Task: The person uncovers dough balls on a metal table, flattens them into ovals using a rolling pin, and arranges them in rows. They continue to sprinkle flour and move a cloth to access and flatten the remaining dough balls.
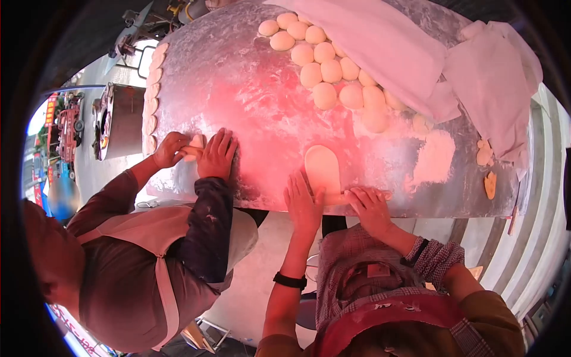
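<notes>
- The left hand point(304, 201) was open, fingers stretched out along the near edge of the dough sheet point(322, 170), thumb by one end of the rolling pin point(342, 199).
- Right hand point(370, 208) was pretty relaxed too: fingers a bit apart, draped over the pin's other end rather than clamped round it.
- That long oval sheet lay flat just beyond the pin, its rounded end pointing away from both hands.
- Past the hands sat a whole bunch of dough balls point(331, 71), some of them touching, partly tucked under a pale cloth point(392, 47).
- Right of the right hand there was a patch of flour point(435, 157), with a dough scrap point(490, 185) further over on the worktable point(256, 113).
- Well left of the left hand, a co-worker point(137, 262) had both hands on another rolling pin point(189, 150) over a smaller dough piece point(197, 143).
- Way beyond that, flattened dough rounds point(154, 77) lined the table's left edge, overlapping or nearly so.
</notes>
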`<state>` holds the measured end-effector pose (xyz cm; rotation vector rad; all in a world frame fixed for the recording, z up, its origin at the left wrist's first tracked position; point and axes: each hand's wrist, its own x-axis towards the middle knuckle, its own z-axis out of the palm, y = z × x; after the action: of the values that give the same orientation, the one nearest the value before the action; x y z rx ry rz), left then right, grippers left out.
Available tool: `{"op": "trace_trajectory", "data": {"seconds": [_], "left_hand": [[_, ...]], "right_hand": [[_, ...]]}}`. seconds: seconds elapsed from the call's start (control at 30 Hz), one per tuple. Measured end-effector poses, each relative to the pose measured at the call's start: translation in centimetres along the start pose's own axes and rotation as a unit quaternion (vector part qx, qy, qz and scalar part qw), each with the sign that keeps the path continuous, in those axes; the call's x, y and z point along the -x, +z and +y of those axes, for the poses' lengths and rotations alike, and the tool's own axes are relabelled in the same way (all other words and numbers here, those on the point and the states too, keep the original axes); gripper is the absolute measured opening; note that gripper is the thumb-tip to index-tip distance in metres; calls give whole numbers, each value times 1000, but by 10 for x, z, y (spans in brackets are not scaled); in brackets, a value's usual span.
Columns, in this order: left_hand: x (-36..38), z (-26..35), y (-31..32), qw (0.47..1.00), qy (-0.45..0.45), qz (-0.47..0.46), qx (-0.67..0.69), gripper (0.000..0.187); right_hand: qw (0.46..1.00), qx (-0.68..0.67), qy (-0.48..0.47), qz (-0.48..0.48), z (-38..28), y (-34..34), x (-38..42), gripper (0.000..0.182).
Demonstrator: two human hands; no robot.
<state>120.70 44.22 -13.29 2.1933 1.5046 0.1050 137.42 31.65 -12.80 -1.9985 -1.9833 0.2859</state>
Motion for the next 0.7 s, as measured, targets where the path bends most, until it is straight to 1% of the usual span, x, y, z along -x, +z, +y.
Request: {"op": "trace_trajectory", "data": {"seconds": [0.03, 0.07, 0.13, 0.2, 0.27, 0.3, 0.33, 0.37, 0.4, 0.43, 0.47, 0.53, 0.6, 0.63, 0.67, 0.7], "left_hand": [[-21, 10, -1, 988, -17, 74, 138, 87], [-39, 20, -4, 986, -12, 101, 134, 87], [-74, 37, -11, 976, -151, -2, 155, 71], [-85, 42, -19, 962, -171, -151, 152, 46], [-85, 39, -25, 977, -114, -143, 112, 27], [-86, 24, -18, 978, -113, -134, 114, 27], [-91, 1, -1, 939, -92, -104, 314, 26], [-100, -14, 5, 860, -64, -73, 501, 26], [-113, -13, -17, 859, -65, -74, 502, 26], [-128, -5, -55, 789, -134, -70, 595, 26], [-143, -5, -79, 704, -204, -67, 677, 27], [-187, -45, -58, 666, -167, -22, 727, 33], [-244, -60, -113, 759, -132, 157, 618, 47], [-251, -50, -113, 759, -130, 146, 621, 47], [-257, -36, -108, 858, -86, 168, 478, 50], [-260, -23, -96, 928, -38, 185, 321, 54]], "right_hand": [[999, -21, 14, -19, 5, 0, -7, 47], [1000, -18, -6, 0, 10, 0, -13, 47], [998, -62, 16, -7, 17, -2, -13, 45], [994, -99, 34, -6, 21, -32, -2, 43], [991, -109, 69, -45, 36, -29, 24, 42], [987, -125, 88, -57, 36, -37, 28, 40], [981, -143, 109, -72, 35, -47, 28, 39], [982, -141, 105, -70, 35, -45, 26, 39], [974, -155, 147, -76, 33, -44, 26, 38], [963, -166, 192, -86, 30, -44, 26, 38], [962, -162, 200, -93, 27, -46, 22, 38], [950, -180, 242, -76, 21, -50, 14, 37], [943, -194, 263, -63, 15, -46, 5, 38], [937, -213, 271, -49, 13, -43, -1, 38], [936, -207, 280, -46, 12, -44, -6, 38], [931, -211, 293, -50, 10, -47, -9, 39]]}}
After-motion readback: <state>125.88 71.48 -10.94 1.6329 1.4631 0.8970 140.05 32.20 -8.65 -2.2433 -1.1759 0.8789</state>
